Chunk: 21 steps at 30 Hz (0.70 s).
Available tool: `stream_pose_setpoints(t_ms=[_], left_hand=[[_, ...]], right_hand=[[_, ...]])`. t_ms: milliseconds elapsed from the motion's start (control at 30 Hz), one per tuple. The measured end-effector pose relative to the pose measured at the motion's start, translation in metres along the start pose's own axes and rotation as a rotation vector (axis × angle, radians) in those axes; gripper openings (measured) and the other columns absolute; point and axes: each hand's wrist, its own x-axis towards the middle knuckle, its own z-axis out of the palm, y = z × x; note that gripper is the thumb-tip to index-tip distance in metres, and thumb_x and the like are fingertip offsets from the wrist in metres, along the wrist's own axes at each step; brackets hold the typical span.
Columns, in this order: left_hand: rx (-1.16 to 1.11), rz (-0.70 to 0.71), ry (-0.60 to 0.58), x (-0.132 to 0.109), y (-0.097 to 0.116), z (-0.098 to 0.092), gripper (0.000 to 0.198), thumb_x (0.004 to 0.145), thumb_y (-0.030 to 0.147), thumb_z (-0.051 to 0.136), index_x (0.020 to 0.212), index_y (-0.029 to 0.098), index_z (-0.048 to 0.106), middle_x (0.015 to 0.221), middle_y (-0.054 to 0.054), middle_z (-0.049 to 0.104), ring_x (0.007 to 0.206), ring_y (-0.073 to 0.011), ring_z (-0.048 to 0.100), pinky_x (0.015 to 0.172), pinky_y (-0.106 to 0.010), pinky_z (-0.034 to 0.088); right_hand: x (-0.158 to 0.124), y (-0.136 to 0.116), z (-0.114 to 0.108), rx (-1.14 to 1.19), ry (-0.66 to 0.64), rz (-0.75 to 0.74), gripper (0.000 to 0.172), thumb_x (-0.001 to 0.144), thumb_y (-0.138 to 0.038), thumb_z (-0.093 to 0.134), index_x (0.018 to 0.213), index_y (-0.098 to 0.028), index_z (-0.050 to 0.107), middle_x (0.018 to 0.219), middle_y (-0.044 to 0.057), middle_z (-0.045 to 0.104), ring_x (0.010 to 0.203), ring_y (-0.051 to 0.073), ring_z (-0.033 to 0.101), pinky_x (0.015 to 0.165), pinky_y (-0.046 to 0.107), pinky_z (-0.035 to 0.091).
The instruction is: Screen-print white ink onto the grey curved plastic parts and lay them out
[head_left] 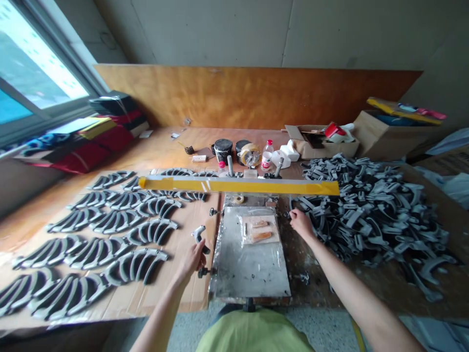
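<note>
My left hand (196, 258) is closed around a grey curved metal part (199, 233), tilted up over the cardboard sheet (194, 288). Its lower end is partly hidden by my fingers. My right hand (301, 223) is closed at the right edge of the metal plate (252, 276), close to a small screw knob (286, 214) and the heap of grey curved parts (370, 210). What its fingers hold, if anything, cannot be made out. Similar parts (98, 254) lie in fanned rows on the cardboard to the left.
A yellow-taped bar (238, 186) spans the fixture above the plate. A plastic-wrapped pad (258, 229) lies on the plate. Behind stand a black tub (223, 149), a tape roll (250, 155), a red-capped bottle (267, 155) and an open carton (322, 145).
</note>
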Motion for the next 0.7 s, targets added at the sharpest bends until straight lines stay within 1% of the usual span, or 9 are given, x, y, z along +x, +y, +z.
stream_pose_setpoints(t_ms=[67, 133, 267, 367, 400, 467, 567, 633, 700], left_hand=[[0.12, -0.031, 0.047, 0.021, -0.01, -0.021, 0.05, 0.069, 0.07, 0.055, 0.065, 0.02, 0.058, 0.035, 0.0, 0.049, 0.03, -0.0143, 0.042, 0.039, -0.025, 0.031], [0.158, -0.061, 0.067, 0.032, -0.019, -0.029, 0.043, 0.068, 0.063, 0.058, 0.063, 0.02, 0.06, 0.031, 0.002, 0.043, 0.028, -0.0158, 0.04, 0.041, -0.027, 0.032], [0.179, -0.031, 0.089, 0.032, -0.027, -0.028, 0.032, 0.065, 0.053, 0.064, 0.065, 0.021, 0.066, 0.032, 0.003, 0.04, 0.032, -0.0207, 0.047, 0.048, -0.032, 0.038], [0.13, 0.036, 0.091, 0.027, -0.015, -0.032, 0.035, 0.065, 0.055, 0.067, 0.074, 0.021, 0.067, 0.041, 0.001, 0.048, 0.038, -0.0202, 0.051, 0.049, -0.03, 0.038], [0.108, 0.063, 0.089, 0.025, -0.004, -0.034, 0.039, 0.068, 0.058, 0.065, 0.075, 0.02, 0.066, 0.043, 0.0, 0.05, 0.039, -0.0188, 0.05, 0.048, -0.029, 0.037], [0.049, 0.148, 0.093, 0.02, 0.027, -0.038, 0.048, 0.075, 0.066, 0.056, 0.079, 0.019, 0.064, 0.049, -0.001, 0.054, 0.041, -0.0158, 0.048, 0.046, -0.026, 0.036], [-0.145, 0.387, 0.141, 0.009, 0.092, -0.038, 0.054, 0.083, 0.069, 0.046, 0.097, 0.019, 0.06, 0.059, 0.002, 0.058, 0.047, -0.0114, 0.049, 0.049, -0.021, 0.038], [-0.373, 0.575, 0.155, -0.002, 0.134, -0.034, 0.045, 0.086, 0.064, 0.047, 0.093, 0.02, 0.058, 0.058, 0.004, 0.056, 0.046, -0.0096, 0.047, 0.048, -0.02, 0.036], [-0.48, 0.681, 0.15, -0.012, 0.164, -0.029, 0.041, 0.089, 0.056, 0.048, 0.073, 0.02, 0.055, 0.052, 0.003, 0.054, 0.043, -0.0087, 0.043, 0.045, -0.02, 0.034]], right_hand=[[0.03, 0.024, -0.008, 0.006, -0.022, 0.12, 0.026, 0.09, -0.037, 0.05, 0.097, -0.018, 0.067, 0.057, 0.002, 0.063, 0.051, 0.018, 0.063, 0.056, 0.03, 0.054], [0.04, 0.041, -0.008, 0.02, -0.044, 0.171, 0.031, 0.09, -0.042, 0.048, 0.092, -0.017, 0.066, 0.053, 0.002, 0.061, 0.045, 0.019, 0.062, 0.05, 0.031, 0.053], [0.022, 0.063, -0.004, 0.068, 0.001, 0.233, 0.036, 0.088, -0.05, 0.049, 0.086, -0.017, 0.063, 0.064, 0.008, 0.066, 0.052, 0.021, 0.066, 0.052, 0.031, 0.055], [-0.005, 0.058, -0.005, 0.095, 0.111, 0.07, 0.032, 0.085, -0.047, 0.057, 0.1, -0.019, 0.062, 0.076, 0.007, 0.069, 0.06, 0.021, 0.068, 0.058, 0.032, 0.055], [-0.015, 0.05, -0.003, 0.076, 0.124, -0.042, 0.033, 0.084, -0.043, 0.06, 0.107, -0.02, 0.061, 0.081, 0.007, 0.07, 0.065, 0.022, 0.069, 0.061, 0.033, 0.055], [-0.033, 0.025, 0.002, -0.012, 0.066, -0.324, 0.034, 0.084, -0.033, 0.062, 0.116, -0.022, 0.061, 0.092, 0.007, 0.071, 0.078, 0.022, 0.069, 0.072, 0.035, 0.055], [-0.05, -0.02, 0.019, -0.164, -0.113, -0.724, 0.03, 0.083, -0.015, 0.062, 0.111, -0.024, 0.067, 0.1, 0.005, 0.07, 0.094, 0.021, 0.064, 0.086, 0.035, 0.05], [-0.054, -0.044, 0.03, -0.243, -0.172, -0.865, 0.027, 0.083, -0.009, 0.061, 0.104, -0.023, 0.07, 0.098, 0.005, 0.069, 0.096, 0.02, 0.061, 0.086, 0.033, 0.048], [-0.055, -0.057, 0.039, -0.323, -0.161, -0.907, 0.023, 0.086, -0.011, 0.059, 0.102, -0.022, 0.071, 0.095, 0.005, 0.067, 0.095, 0.02, 0.059, 0.083, 0.031, 0.048]])
